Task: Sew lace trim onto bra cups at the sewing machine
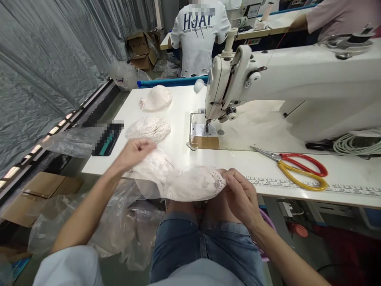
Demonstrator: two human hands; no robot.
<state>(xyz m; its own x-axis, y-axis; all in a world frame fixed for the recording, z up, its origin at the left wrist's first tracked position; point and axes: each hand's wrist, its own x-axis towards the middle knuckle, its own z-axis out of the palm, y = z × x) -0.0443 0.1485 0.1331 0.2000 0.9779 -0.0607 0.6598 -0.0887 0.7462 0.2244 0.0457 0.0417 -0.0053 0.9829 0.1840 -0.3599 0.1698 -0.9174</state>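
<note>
A pale pink lace bra piece [193, 183] stretches between my hands over the front edge of the sewing table, its two cup shapes side by side. My left hand [135, 153] pinches its upper left edge, close to a stack of lace cups [150, 128]. At the other end, my right hand [239, 190] grips the dotted lace corner between thumb and fingers. Further back on the table lies another lace cup [157, 98]. Beyond the fabric stands the white sewing machine [226, 85], its needle and presser foot [207, 126] apart from the piece.
Red-and-yellow-handled scissors [293, 167] lie to the right along the printed ruler. A dark phone-like object [107, 139] rests at the table's left edge. Plastic bags [119, 222] and a cardboard box [41, 194] are below left. A person [196, 39] sits ahead.
</note>
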